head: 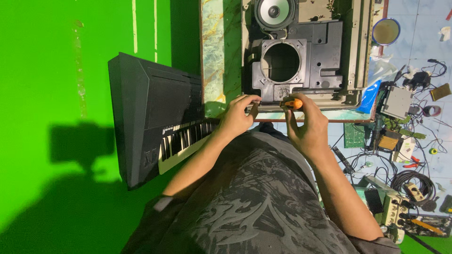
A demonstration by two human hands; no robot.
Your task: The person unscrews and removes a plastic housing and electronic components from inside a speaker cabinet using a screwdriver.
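While both hands meet at the near edge of the marble-patterned green tabletop (219,51), the right hand (306,124) is curled closed around an orange-handled screwdriver (293,103), thumb and forefinger pinching the handle near its top. Only the short orange grip with a dark band shows; the shaft and tip are hidden behind the fingers, so which way the tip points cannot be told for certain. The visible part of the handle lies roughly crosswise in the picture, its long axis running along the table edge towards the left hand.

That left hand (238,115) sits just beside it, fingers bent and narrow, fingertips pressing on the lower rim of a dark grey plastic speaker frame with a large round opening (301,61). Whether it pinches something small there cannot be made out. The screwdriver lies between the two hands, at the frame's bottom edge, touching or nearly touching it.

Above the frame sits a round grey loudspeaker cone (274,11). To the person's left a black electronic keyboard with white and black keys (155,122) leans against a bright green backdrop (61,94). On the right, the tiled floor carries tangled black cables (409,178) and a small green circuit board (354,135).
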